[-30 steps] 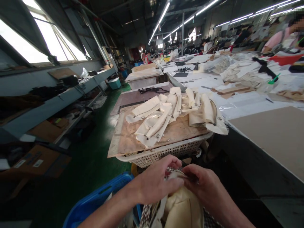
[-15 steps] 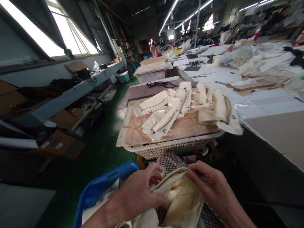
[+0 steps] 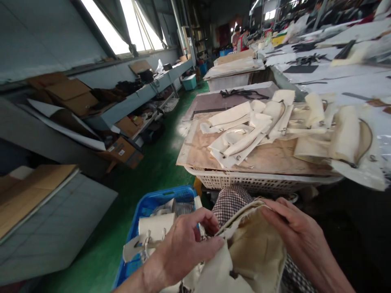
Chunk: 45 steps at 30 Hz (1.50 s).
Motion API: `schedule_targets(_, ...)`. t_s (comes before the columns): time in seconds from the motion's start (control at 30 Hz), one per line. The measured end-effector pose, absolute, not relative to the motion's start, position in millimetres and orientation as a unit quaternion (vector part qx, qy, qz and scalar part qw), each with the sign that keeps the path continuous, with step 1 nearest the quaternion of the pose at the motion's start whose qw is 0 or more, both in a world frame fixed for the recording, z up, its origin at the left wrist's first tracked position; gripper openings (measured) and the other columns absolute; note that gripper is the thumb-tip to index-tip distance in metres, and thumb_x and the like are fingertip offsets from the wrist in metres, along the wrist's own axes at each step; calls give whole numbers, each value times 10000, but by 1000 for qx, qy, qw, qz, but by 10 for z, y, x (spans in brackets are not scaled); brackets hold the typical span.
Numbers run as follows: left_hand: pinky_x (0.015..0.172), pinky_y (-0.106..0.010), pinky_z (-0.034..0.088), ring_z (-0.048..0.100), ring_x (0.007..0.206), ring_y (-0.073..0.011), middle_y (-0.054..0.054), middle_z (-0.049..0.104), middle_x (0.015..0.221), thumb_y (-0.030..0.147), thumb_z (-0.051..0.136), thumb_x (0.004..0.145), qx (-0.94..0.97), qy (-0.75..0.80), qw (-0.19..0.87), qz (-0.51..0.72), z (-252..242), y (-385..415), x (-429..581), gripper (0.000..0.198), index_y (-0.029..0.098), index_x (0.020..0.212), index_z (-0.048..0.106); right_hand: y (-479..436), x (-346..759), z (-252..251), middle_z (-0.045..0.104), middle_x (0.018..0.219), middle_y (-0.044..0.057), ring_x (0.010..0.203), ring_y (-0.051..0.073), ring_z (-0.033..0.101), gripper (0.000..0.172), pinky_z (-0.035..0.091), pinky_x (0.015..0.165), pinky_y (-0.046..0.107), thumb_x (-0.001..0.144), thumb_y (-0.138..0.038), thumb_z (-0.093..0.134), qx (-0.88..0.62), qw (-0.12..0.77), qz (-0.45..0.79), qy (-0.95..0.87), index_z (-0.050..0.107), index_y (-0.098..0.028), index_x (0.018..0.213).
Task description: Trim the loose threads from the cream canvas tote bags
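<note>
Both my hands hold a cream fabric piece (image 3: 258, 252) with a frayed edge, backed by brown-and-white checked cloth (image 3: 230, 202). My left hand (image 3: 186, 246) pinches its left edge between thumb and fingers. My right hand (image 3: 297, 238) grips the right edge, fingers curled over the top. Under my left hand stands a blue plastic crate (image 3: 152, 203) with cream leather parts (image 3: 152, 230) in it.
Ahead, a white lattice basket (image 3: 259, 183) carries a brown board (image 3: 269, 156) with several cream straps and panels (image 3: 244, 134). Long worktables with patterns stretch to the right. A shelf with cardboard boxes (image 3: 122, 150) lines the left wall across a green floor. People work far back.
The view has swung down and left. My hands have pulled apart, spreading the cream piece open, and the blue crate's contents have come into sight.
</note>
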<state>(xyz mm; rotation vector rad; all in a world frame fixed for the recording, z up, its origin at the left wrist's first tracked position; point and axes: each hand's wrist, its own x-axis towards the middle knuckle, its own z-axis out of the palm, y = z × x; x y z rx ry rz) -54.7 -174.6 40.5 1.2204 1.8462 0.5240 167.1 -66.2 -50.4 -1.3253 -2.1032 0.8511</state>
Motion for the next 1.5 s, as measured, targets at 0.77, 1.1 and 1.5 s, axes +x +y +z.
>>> schedule_targets(0.77, 600, -213, 392, 530, 673, -113, 13, 614, 740, 259, 650, 828, 565, 683, 372, 276, 237, -1498, -662, 97, 187, 798, 709, -616, 1597, -496, 670, 907, 46, 886, 202, 667, 381, 543, 718, 240, 927, -484, 493, -452, 239, 396, -763, 728, -260, 1126)
schedule_targets(1.1, 546, -196, 362, 490, 616, -91, 32, 599, 701, 157, 673, 744, 543, 678, 417, 266, 300, -1285, -633, 35, 160, 772, 693, -678, 1519, -444, 661, 787, 11, 744, 168, 668, 298, 514, 560, 183, 911, -422, 513, -428, 292, 345, -783, 770, -292, 989)
schedule_targets(1.5, 629, -233, 400, 538, 695, -123, 11, 597, 731, 151, 642, 838, 679, 588, 347, 271, 242, -1104, -546, 98, 183, 802, 727, -735, 1490, -253, 558, 760, -8, 746, 141, 599, 292, 472, 637, 207, 969, -343, 453, -400, 265, 398, -782, 729, -260, 919)
